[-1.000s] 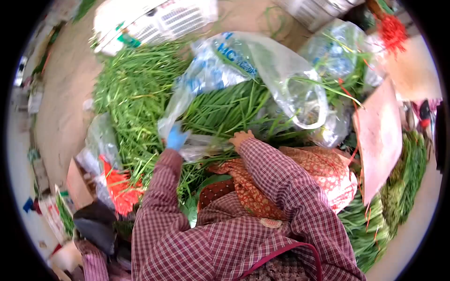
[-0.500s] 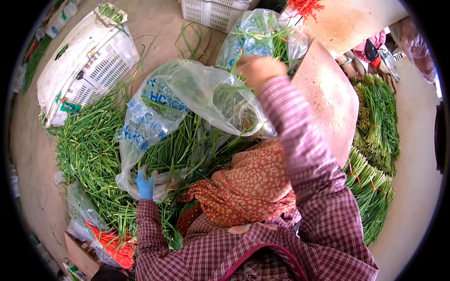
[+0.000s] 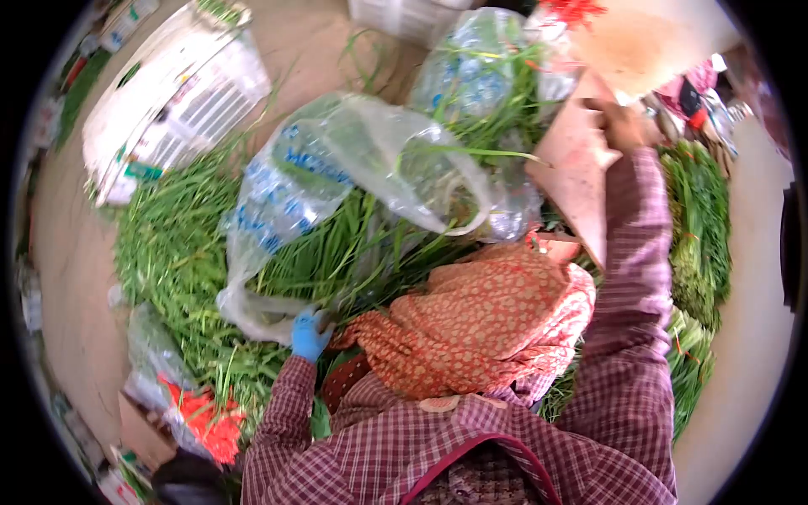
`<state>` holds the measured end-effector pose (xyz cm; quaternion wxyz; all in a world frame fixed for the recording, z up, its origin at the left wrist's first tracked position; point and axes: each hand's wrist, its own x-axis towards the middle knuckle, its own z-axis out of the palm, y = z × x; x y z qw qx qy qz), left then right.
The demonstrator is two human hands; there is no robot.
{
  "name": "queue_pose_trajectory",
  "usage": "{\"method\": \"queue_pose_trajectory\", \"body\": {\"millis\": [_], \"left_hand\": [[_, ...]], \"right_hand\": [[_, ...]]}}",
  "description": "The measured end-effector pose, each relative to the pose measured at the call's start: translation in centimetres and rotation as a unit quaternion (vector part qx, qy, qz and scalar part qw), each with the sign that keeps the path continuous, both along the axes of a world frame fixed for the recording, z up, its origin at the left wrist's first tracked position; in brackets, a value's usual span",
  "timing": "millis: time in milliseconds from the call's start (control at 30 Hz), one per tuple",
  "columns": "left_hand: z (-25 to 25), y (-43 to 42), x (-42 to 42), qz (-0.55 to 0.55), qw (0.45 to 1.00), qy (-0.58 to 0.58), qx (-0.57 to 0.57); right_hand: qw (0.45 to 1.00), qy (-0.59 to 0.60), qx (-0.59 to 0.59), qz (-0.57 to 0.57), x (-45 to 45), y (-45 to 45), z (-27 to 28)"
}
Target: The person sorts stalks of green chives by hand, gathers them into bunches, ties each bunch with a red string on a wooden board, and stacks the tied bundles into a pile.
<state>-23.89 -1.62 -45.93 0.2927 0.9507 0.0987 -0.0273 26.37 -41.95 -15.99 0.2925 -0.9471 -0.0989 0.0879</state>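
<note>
My left hand [image 3: 310,335], in a blue glove with the fingertips showing, is low beside the rim of a clear plastic bag [image 3: 290,160] with blue print. Its fingers are bent in toward loose green stalks [image 3: 328,261]; what they hold, if anything, is hidden. My right hand [image 3: 621,126] is bare and slightly blurred. It reaches far forward over the right edge of a pinkish board [image 3: 572,151], fingers apart, with nothing visible in them. Between the two hands, a red patterned cloth [image 3: 480,328] covers my lap.
A second printed bag [image 3: 471,67] with greens stands ahead. Tied green bundles [image 3: 699,219] lie to the right. A large heap of loose greens [image 3: 172,261] spreads left, below a white crate [image 3: 181,109]. Red ties [image 3: 210,429] lie at lower left.
My right hand has swung right, from the far bag to the board. My left hand has shifted right along the near bag's rim, and its fingers have bent inward. The view has shifted slightly.
</note>
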Motion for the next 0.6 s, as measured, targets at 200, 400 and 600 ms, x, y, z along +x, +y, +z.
{"method": "queue_pose_trajectory", "body": {"millis": [200, 400, 600], "left_hand": [[0.5, -0.9, -6.1, 0.026, 0.988, 0.149, -0.018], [3.4, 0.0, -5.0, 0.027, 1.000, 0.013, 0.000], [5.3, 2.0, 3.9, 0.117, 0.990, -0.061, -0.051]], "right_hand": [[0.979, 0.129, 0.118, -0.107, 9.1, -18.2, -4.4], [0.906, -0.329, -0.266, -0.006, 4.5, -13.6, -5.6], [0.896, -0.220, -0.076, 0.378, -14.0, 17.6, -8.6]]}}
